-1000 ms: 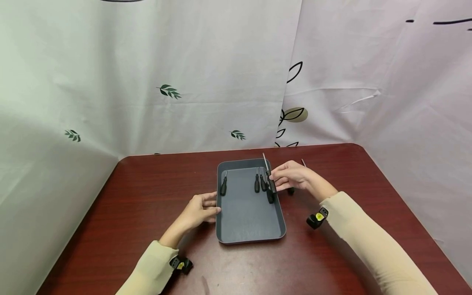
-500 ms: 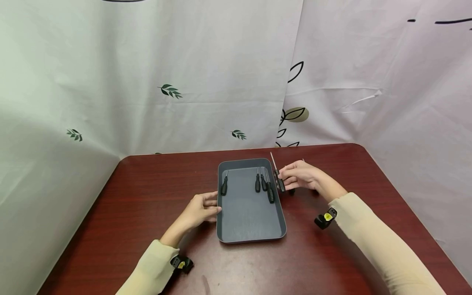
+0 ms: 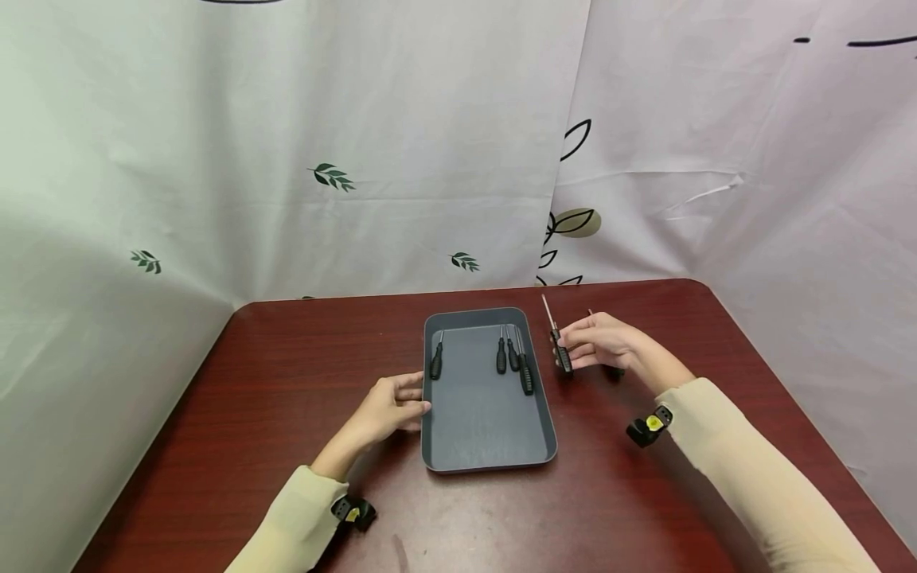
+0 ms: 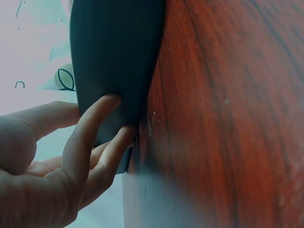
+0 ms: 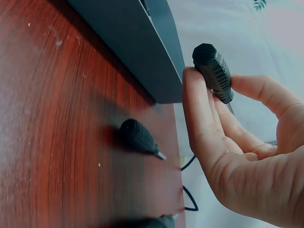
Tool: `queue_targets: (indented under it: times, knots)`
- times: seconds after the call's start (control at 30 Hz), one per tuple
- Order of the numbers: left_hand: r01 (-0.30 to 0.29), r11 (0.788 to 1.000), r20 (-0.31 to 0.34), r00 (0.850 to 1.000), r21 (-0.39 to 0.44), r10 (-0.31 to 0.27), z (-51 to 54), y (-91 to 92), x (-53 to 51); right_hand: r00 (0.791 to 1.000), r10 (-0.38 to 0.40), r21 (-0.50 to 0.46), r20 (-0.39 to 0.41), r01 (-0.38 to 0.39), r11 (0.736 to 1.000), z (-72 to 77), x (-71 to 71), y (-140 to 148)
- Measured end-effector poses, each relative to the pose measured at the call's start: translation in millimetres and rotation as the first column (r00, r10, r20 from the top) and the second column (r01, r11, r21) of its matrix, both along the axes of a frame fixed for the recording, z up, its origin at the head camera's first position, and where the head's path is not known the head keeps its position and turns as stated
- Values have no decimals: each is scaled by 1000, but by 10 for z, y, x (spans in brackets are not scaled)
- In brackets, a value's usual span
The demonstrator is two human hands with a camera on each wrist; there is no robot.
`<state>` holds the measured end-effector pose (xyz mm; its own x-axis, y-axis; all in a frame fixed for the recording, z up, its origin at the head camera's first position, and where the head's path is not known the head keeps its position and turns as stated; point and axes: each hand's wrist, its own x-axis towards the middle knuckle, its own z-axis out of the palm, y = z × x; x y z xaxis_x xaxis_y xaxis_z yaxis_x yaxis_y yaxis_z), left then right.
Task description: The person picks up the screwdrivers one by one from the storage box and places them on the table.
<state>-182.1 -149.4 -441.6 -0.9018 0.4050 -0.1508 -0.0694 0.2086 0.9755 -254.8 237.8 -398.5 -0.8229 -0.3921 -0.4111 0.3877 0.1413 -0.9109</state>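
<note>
My right hand (image 3: 600, 341) pinches a black-handled screwdriver (image 3: 561, 352) between thumb and fingers, in the air just right of a grey tray (image 3: 487, 434). Its thin shaft points up and away. In the right wrist view the ribbed screwdriver handle (image 5: 213, 69) sits between the thumb and fingertips. My left hand (image 3: 387, 410) holds the tray's left side, the thumb at the rim. In the left wrist view the fingertips touch the tray's outer wall (image 4: 116, 52). Inside the tray, one small screwdriver (image 3: 436, 362) lies at the left and several, including a longer screwdriver (image 3: 526, 374), at the right.
Beneath my right hand, a black screwdriver (image 5: 137, 136) lies on the reddish wooden table (image 3: 308, 342). Another dark handle (image 5: 156, 222) shows at the lower edge of that view. A pale patterned curtain (image 3: 401, 143) hangs behind the table.
My right hand has carried the screwdriver rightward, from over the tray's right rim to beyond it. My left hand and the tray stay in place.
</note>
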Motion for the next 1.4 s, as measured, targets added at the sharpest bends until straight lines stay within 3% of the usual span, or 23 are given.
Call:
queue_targets:
  times: [1.07,1.4]
  knots:
    - [-14,1000,3,1000,4,14,3,1,14,999,-43,-66,0,42,997,51,83,611]
    - [-11,1000,3,1000,8,11,0,-7,14,997,-71,-71,16,72,995,-11,87,797]
